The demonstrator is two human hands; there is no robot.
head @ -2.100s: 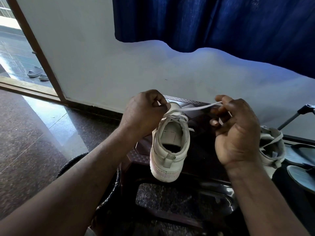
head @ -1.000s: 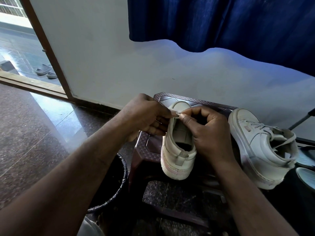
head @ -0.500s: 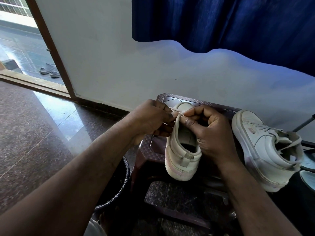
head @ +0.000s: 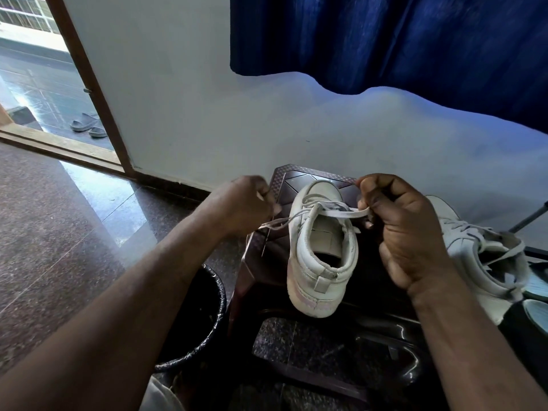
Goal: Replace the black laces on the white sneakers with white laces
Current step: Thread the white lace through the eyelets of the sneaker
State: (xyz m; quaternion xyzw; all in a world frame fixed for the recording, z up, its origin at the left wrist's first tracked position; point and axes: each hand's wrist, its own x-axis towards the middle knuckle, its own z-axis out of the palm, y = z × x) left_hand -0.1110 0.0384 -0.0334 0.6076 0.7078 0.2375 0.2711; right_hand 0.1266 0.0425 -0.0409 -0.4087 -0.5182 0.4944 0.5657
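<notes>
A white sneaker (head: 321, 262) stands on a dark brown plastic stool (head: 284, 185), heel toward me, with a white lace (head: 341, 213) threaded across its top eyelets. My left hand (head: 246, 207) grips the lace's left end, which runs out past the shoe's left side. My right hand (head: 397, 221) pinches the right end just beside the shoe's collar. Both ends are drawn apart sideways. A second white sneaker (head: 480, 256) with white laces lies on the stool to the right, partly behind my right hand.
A black bin (head: 204, 315) with a plastic liner stands on the floor left of the stool. The white wall and a blue curtain (head: 385, 40) rise behind. An open doorway (head: 44, 93) at far left shows slippers (head: 86, 124) outside. Sandals (head: 536, 310) lie at the right edge.
My hands were together at the top of the shoe; now they have pulled apart, each drawing a lace end outward to its side.
</notes>
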